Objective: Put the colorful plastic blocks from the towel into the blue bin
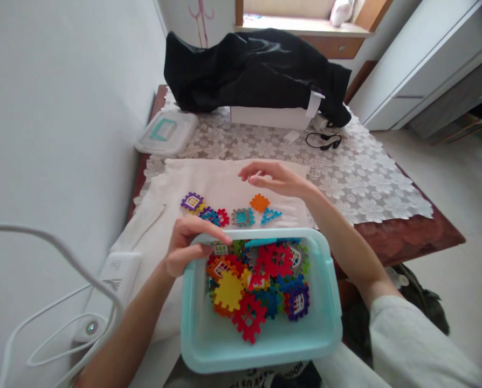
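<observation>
A light blue plastic bin (pixel 325 328) sits near me, filled with several colourful interlocking plastic tiles (pixel 261 280). My left hand (pixel 188 245) grips the bin's far left rim, thumb inside by a grey window tile. My right hand (pixel 273 178) hovers open, palm down, above the white cloth (pixel 208 180), just over an orange tile (pixel 259 202). On the cloth lie a purple window tile (pixel 192 202), a red and blue pair (pixel 215 216), a teal grey window tile (pixel 243 217) and a blue triangle (pixel 270 216).
A lace tablecloth (pixel 362 183) covers the wooden table. A bin lid (pixel 166 133) lies at the far left, a black garment (pixel 257 70) over a white box (pixel 269 116) at the back, with a black cable (pixel 324 141). A white device and cord (pixel 103 291) lie at the left.
</observation>
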Demonstrator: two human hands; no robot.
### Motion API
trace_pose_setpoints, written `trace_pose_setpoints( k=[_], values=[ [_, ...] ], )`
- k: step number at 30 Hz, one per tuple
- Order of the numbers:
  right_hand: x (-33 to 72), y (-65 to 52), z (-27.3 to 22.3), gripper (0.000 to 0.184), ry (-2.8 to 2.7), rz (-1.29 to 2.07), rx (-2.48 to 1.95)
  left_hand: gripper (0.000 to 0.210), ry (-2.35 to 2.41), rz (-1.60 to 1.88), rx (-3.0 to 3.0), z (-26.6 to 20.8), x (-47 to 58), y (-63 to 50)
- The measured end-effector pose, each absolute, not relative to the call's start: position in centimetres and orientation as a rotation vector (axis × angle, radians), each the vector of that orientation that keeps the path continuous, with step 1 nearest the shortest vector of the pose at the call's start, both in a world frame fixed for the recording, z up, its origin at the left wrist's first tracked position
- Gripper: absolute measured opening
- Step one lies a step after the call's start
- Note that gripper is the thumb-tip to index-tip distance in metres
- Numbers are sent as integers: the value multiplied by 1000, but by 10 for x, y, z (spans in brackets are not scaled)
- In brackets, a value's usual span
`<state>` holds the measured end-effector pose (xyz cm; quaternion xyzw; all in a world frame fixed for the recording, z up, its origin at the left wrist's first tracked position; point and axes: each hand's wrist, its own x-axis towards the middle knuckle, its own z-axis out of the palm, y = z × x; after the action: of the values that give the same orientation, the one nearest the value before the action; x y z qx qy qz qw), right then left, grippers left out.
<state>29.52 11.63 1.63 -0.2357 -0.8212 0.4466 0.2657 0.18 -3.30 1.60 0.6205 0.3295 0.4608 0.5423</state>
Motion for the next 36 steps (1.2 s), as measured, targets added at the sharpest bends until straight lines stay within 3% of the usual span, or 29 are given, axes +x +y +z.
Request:
trace_pose_setpoints(
  k=[5,11,16,20,25,30,36],
  values=[
    [294,110,-13,82,-2875,787,-1166,31,584,1006,1665,35,1,-47],
    [285,104,-8,37,-2899,653,-1113,32,682,974,1647,38,-5,-74],
    [272,89,-12,45,-2783,780,-801,22,879,1035,1649,10,-22,-90],
    [254,60,-24,43,-2936,568,-707,20,899,1106,1510,-1,-28,-92],
    [244,44,-40,56,-2970,317,-700,19,1103,1129,1467,0,-34,-101],
    [246,37,-60,44,-2878,118,-700,19,1229,1163,1338,-12,-45,-127],
    [249,38,-71,23,-2774,140,-616,19,1280,1181,1196,-25,-52,-154]
  ],
)
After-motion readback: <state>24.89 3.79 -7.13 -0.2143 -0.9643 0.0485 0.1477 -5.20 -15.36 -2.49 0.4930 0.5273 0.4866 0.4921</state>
